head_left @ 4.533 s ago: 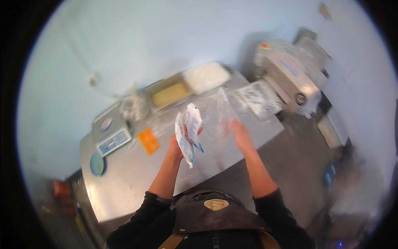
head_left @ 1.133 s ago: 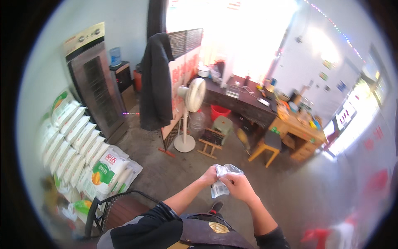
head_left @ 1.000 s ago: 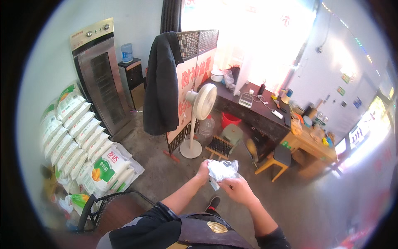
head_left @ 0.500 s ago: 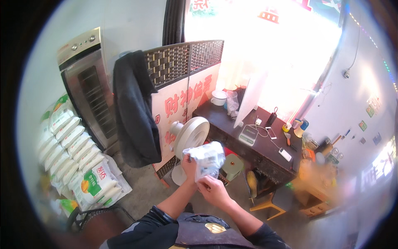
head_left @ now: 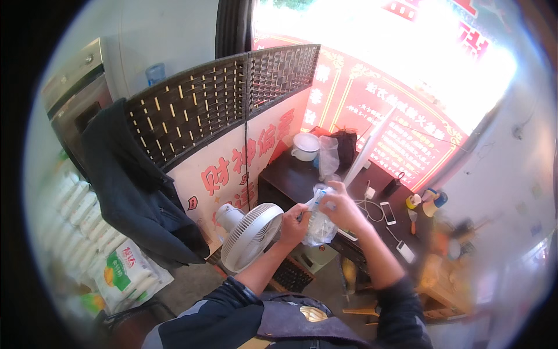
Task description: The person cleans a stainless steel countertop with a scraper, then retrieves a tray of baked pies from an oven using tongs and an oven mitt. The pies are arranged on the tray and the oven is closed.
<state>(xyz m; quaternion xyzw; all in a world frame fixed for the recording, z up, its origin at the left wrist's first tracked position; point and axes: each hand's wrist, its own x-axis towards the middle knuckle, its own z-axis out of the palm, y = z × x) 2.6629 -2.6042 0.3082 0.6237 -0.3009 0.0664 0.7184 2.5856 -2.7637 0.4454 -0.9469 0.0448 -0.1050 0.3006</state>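
A clear plastic bag [head_left: 321, 230] hangs between my two hands in front of the desk. It is crinkled, and I cannot make out its pale contents. My left hand [head_left: 294, 224] is closed on the bag's left edge, and a small dark bit shows at its fingertips. At the top of the bag, the fingers of my right hand [head_left: 344, 208] pinch the plastic, with the wrist raised. Just left of my left hand stands a white fan [head_left: 251, 237], its round head close to my forearm.
The dark desk [head_left: 285, 179] bears a white pot [head_left: 305, 146], a phone [head_left: 388, 213], a white power bank [head_left: 405, 251] and a megaphone [head_left: 435, 203]. A folding screen [head_left: 192, 99] with a dark jacket [head_left: 131, 174] stands left. White sacks [head_left: 125, 270] are stacked beyond it.
My right hand has moved from the bag's lower end up to its top. Both hands are further right and nearer the desk. The view has shifted, so the folding screen looks larger.
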